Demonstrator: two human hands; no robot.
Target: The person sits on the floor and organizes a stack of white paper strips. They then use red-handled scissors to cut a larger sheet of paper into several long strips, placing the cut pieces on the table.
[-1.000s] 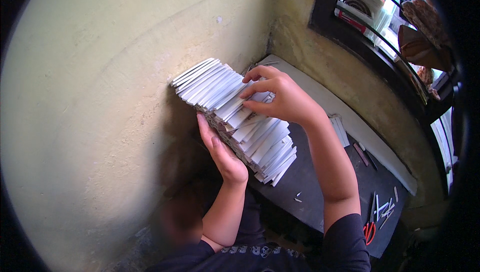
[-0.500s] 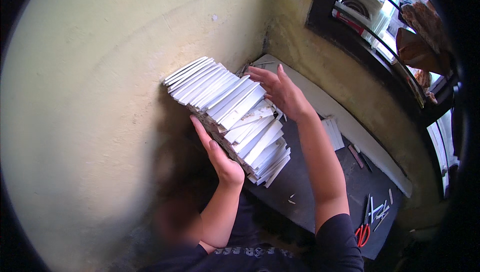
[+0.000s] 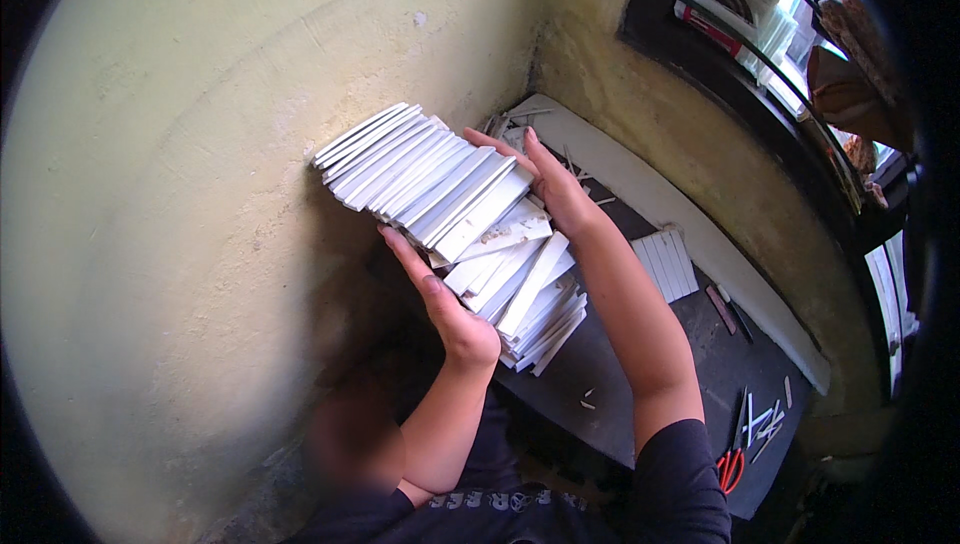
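Observation:
A tall stack of white flat slats [image 3: 455, 219] leans against the yellowish wall [image 3: 200, 194], its top fanned toward the wall. My left hand [image 3: 445, 304] presses flat against the near side of the stack, fingers straight. My right hand [image 3: 545, 179] rests flat against the far side near the top, fingers spread over the slat edges. The stack stands on a dark table [image 3: 640, 364] in the corner. Both hands squeeze the stack between them.
A smaller row of white slats [image 3: 665, 264] lies on the table to the right. A long white board [image 3: 680, 234] runs along the back wall under a barred window [image 3: 790, 54]. Red-handled scissors [image 3: 732, 464] and small white offcuts lie near the table's front right.
The stack has leaned further left toward the wall and its top has fanned out. My right hand went from the top of the stack to its far side; my left hand stays on the near side.

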